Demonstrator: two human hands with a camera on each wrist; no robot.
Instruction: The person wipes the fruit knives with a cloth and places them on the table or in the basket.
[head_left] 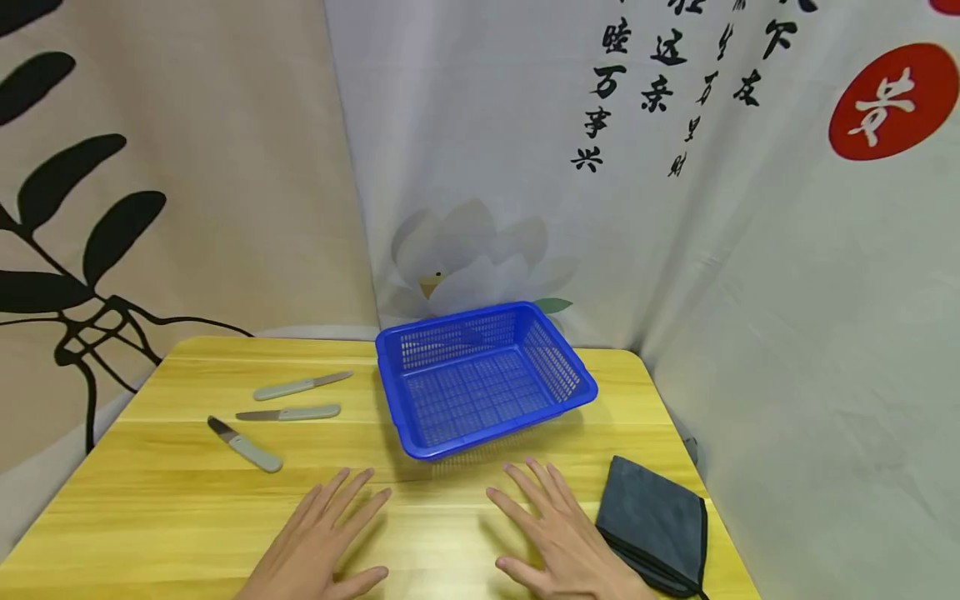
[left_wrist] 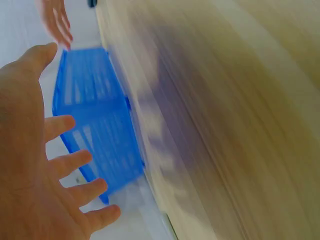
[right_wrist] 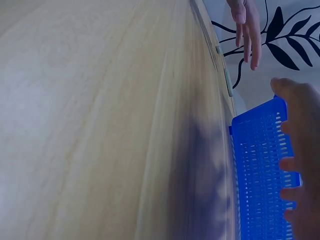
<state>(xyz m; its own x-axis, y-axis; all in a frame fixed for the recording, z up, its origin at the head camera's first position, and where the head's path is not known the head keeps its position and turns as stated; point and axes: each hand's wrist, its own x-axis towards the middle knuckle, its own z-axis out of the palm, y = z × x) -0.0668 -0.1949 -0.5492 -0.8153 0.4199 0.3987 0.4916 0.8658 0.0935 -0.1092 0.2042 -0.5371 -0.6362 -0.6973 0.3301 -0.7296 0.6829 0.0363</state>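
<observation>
Both hands hover palm-down over the near part of the table in the head view, fingers spread and nothing held. The left hand (head_left: 318, 542) is below three small knives with pale grey handles: an upper knife (head_left: 300, 386), a middle knife (head_left: 288, 413) and a lower knife (head_left: 245, 445). Between the hands and the back wall stands a blue plastic basket (head_left: 480, 383) with latticed sides, nothing inside it. The right hand (head_left: 558, 533) is closest to a folded dark grey cloth (head_left: 652, 521) with black edging. In the left wrist view, the basket (left_wrist: 100, 120) appears past the spread fingers.
The yellow wood-grain table (head_left: 112, 517) ends at a pale curtain (head_left: 480, 167) printed with black characters, leaves and a flower. Another pale curtain (head_left: 810, 333) runs along the right side of the table.
</observation>
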